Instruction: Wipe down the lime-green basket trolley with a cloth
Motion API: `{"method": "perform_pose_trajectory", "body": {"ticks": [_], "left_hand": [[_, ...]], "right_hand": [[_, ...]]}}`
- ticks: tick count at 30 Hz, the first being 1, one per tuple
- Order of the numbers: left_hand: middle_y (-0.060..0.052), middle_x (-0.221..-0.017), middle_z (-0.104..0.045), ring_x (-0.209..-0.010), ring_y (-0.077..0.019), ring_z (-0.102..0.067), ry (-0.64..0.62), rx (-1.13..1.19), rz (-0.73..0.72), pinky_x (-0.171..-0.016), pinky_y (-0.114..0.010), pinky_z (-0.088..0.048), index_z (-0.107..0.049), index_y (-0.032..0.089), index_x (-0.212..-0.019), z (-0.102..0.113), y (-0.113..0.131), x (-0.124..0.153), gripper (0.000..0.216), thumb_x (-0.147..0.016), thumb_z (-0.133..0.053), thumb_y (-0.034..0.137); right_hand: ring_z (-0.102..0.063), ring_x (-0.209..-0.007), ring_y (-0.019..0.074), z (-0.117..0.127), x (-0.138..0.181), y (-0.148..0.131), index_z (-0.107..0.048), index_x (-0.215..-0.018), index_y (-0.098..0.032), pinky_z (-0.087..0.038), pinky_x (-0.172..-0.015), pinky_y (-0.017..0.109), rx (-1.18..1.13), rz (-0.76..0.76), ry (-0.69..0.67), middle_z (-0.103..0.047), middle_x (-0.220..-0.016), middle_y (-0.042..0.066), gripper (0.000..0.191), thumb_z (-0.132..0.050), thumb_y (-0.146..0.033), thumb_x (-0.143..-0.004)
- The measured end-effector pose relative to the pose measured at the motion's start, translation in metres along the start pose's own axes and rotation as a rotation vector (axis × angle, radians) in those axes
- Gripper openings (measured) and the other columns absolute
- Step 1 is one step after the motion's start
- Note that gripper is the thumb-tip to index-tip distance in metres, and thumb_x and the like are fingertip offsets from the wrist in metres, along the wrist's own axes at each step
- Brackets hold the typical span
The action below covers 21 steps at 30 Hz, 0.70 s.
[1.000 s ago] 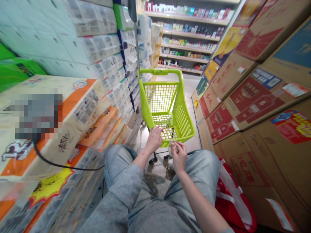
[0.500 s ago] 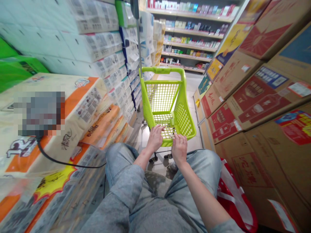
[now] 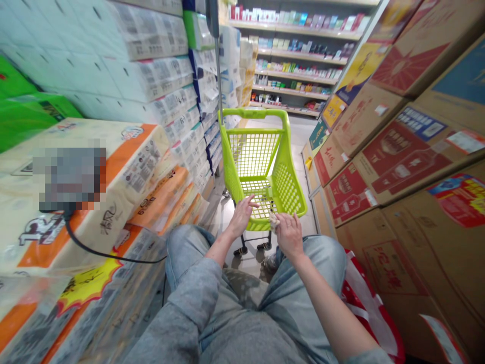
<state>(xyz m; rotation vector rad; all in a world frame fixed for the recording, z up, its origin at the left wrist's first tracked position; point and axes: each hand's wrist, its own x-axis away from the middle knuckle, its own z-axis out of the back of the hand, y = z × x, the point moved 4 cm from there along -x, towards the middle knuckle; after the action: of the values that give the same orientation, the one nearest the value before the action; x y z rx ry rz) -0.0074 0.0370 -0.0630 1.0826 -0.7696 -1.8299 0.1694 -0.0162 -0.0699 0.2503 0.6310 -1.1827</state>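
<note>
A lime-green shopping cart point(image 3: 224, 169) with a lattice basket stands in front of my knees. My left hand point(image 3: 241, 217) is at the basket's near left edge, fingers stretched out and holding nothing. Beside the near right rim, my right hand point(image 3: 290, 232) pinches a small, crumpled whitish wad point(image 3: 274, 221) between thumb and fingers. Whether the wad is tissue or cloth I cannot tell. The two hands are apart, and a ring shows on the right one.
Plastic-wrapped paper packs point(image 3: 147, 202) are stacked on the left, with a cabled, blurred-out device on top. Cardboard cartons point(image 3: 394, 146) line the right side. A red-and-white bag point(image 3: 373, 313) lies by my right leg. Stocked shelves point(image 3: 295, 33) stand at the far end.
My right hand has moved right, away from the left one, and the whitish wad now shows more clearly in its fingers. The left hand has shifted slightly left.
</note>
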Motion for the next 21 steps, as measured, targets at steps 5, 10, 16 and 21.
{"method": "perform_pose_trajectory", "body": {"ticks": [5,10,16,21], "left_hand": [[-0.006,-0.117,-0.061,-0.129,-0.0185,-0.037,-0.029,-0.169,-0.028,-0.111,-0.043,-0.023,-0.035,0.020,-0.139,-0.010,0.006,-0.003,0.048,-0.097,-0.022,0.039],[-0.007,-0.119,-0.059,-0.131,-0.0182,-0.035,-0.015,-0.204,-0.011,-0.112,-0.046,-0.021,-0.030,0.021,-0.141,-0.012,0.008,-0.002,0.048,-0.097,-0.020,0.036],[-0.007,-0.124,-0.058,-0.137,-0.0172,-0.028,-0.102,-0.249,0.034,-0.115,-0.051,-0.010,-0.027,0.023,-0.143,-0.006,0.008,0.001,0.049,-0.098,-0.016,0.038],[-0.006,-0.131,-0.055,-0.137,-0.0159,-0.030,-0.174,-0.372,-0.036,-0.116,-0.051,-0.005,-0.031,0.024,-0.141,-0.001,0.011,0.000,0.046,-0.097,-0.023,0.033]], "right_hand": [[-0.051,-0.101,0.0231,-0.005,-0.009,-0.005,-0.058,-0.105,-0.014,-0.032,-0.102,0.044,-0.010,-0.096,0.053,-0.062,-0.100,0.012,0.025,-0.039,-0.017,-0.089],[-0.050,-0.091,0.0230,-0.018,-0.021,-0.031,-0.058,-0.099,-0.016,-0.036,-0.090,0.039,-0.082,-0.063,-0.023,-0.062,-0.091,0.009,0.021,-0.041,-0.018,-0.087],[-0.048,-0.077,0.0193,-0.019,-0.029,-0.031,-0.054,-0.075,-0.019,-0.032,-0.073,0.032,-0.126,-0.116,-0.007,-0.057,-0.073,0.004,0.021,-0.037,-0.017,-0.087],[-0.047,-0.071,0.0177,-0.017,-0.032,-0.028,-0.048,-0.064,-0.021,-0.029,-0.069,0.031,-0.130,-0.149,0.052,-0.054,-0.065,0.001,0.024,-0.037,-0.016,-0.086]]}}
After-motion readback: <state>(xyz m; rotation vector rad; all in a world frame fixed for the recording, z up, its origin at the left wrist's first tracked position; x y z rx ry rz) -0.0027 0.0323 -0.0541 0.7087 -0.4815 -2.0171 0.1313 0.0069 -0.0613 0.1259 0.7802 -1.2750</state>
